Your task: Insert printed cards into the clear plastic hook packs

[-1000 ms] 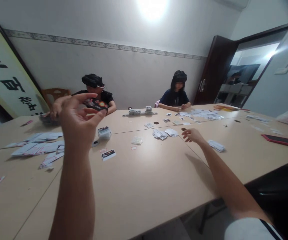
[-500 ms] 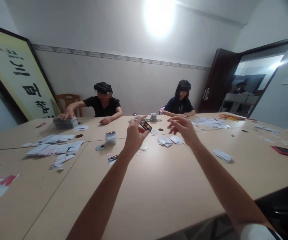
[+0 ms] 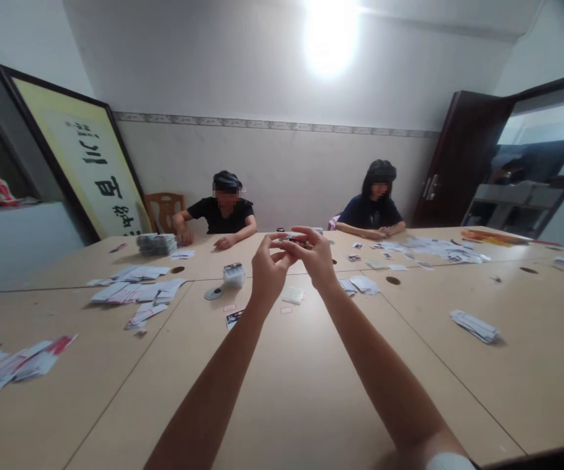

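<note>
My left hand (image 3: 269, 269) and my right hand (image 3: 318, 260) meet in front of me, raised over the middle of the table. Between their fingertips is a small dark printed card (image 3: 301, 243), mostly covered by the fingers. Both hands have closed on it. Below them lies a pale stack of small slips (image 3: 292, 295). A similar dark printed card (image 3: 234, 318) rests on the table left of my left forearm, and beyond it stands a small stack of cards (image 3: 234, 277) beside a grey disc (image 3: 214, 294).
Spread white paper slips (image 3: 138, 292) lie to the left, others (image 3: 443, 248) far right. A folded paper bundle (image 3: 474, 326) sits at the right. Two people (image 3: 228, 209) sit across the table (image 3: 311, 391); one has a hand near stacked packs (image 3: 156, 244).
My right hand has moved in to the card that my left hand held alone. The view has turned left. The co-worker's hand has come off the stacked packs.
</note>
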`<action>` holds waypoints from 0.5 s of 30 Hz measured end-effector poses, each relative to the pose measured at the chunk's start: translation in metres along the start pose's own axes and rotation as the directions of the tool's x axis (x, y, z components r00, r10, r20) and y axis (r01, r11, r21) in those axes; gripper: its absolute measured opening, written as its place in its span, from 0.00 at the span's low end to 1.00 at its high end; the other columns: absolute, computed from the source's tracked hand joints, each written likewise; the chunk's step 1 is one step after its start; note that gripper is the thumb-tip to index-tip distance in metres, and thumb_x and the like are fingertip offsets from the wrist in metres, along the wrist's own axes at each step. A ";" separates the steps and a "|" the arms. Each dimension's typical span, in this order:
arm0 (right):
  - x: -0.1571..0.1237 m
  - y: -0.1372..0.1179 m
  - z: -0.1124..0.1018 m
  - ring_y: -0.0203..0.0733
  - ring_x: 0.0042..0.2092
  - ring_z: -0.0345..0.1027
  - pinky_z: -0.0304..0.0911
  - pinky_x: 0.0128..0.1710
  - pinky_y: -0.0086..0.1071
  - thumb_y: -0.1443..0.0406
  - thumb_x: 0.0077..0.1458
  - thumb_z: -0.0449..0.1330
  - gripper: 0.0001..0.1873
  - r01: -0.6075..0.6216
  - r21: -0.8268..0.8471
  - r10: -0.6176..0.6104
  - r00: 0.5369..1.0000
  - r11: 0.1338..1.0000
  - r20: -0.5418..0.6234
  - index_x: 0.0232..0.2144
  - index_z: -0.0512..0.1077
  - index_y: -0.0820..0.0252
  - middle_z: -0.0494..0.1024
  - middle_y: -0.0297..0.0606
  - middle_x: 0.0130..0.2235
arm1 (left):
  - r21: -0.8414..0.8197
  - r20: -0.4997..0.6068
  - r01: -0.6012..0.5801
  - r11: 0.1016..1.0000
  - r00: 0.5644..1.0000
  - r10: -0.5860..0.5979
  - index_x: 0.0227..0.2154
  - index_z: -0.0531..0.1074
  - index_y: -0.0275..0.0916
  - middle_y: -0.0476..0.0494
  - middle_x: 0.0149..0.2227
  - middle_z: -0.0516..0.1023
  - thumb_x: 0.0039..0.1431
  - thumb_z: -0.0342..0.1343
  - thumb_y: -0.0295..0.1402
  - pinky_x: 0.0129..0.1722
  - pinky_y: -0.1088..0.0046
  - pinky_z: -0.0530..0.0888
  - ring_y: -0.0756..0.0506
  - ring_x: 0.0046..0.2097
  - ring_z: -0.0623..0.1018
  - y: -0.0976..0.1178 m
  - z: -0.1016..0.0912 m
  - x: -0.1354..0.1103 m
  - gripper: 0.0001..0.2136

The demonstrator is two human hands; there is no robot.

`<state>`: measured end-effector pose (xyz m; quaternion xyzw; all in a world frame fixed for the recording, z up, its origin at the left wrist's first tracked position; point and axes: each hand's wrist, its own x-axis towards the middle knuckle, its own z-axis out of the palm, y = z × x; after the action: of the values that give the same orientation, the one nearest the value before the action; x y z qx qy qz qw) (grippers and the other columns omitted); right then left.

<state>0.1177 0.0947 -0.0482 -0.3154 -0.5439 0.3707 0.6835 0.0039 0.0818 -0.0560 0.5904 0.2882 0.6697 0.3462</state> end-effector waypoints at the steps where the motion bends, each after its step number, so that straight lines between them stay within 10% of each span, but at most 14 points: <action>1: 0.001 -0.001 -0.001 0.41 0.33 0.76 0.72 0.36 0.36 0.54 0.36 0.77 0.26 -0.012 0.015 0.012 0.999 1.000 0.031 0.38 0.78 0.57 0.81 0.35 0.32 | -0.019 -0.008 0.014 1.000 1.000 -0.014 0.43 0.73 0.41 0.47 0.39 0.78 0.50 0.66 0.29 0.37 0.67 0.84 0.47 0.33 0.83 0.000 -0.001 0.001 0.16; 15: 0.015 0.002 0.011 0.41 0.33 0.77 0.68 0.27 0.32 0.56 0.38 0.77 0.24 -0.230 0.052 0.216 0.956 0.972 0.197 0.39 0.79 0.56 0.82 0.40 0.37 | -0.088 -0.116 0.096 0.992 0.988 -0.106 0.32 0.68 0.39 0.51 0.32 0.77 0.46 0.69 0.40 0.26 0.74 0.80 0.48 0.26 0.82 0.013 -0.028 0.017 0.17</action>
<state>0.1085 0.1091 -0.0395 -0.3122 -0.5533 0.4941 0.5935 -0.0264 0.0884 -0.0400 0.5189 0.3103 0.6970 0.3856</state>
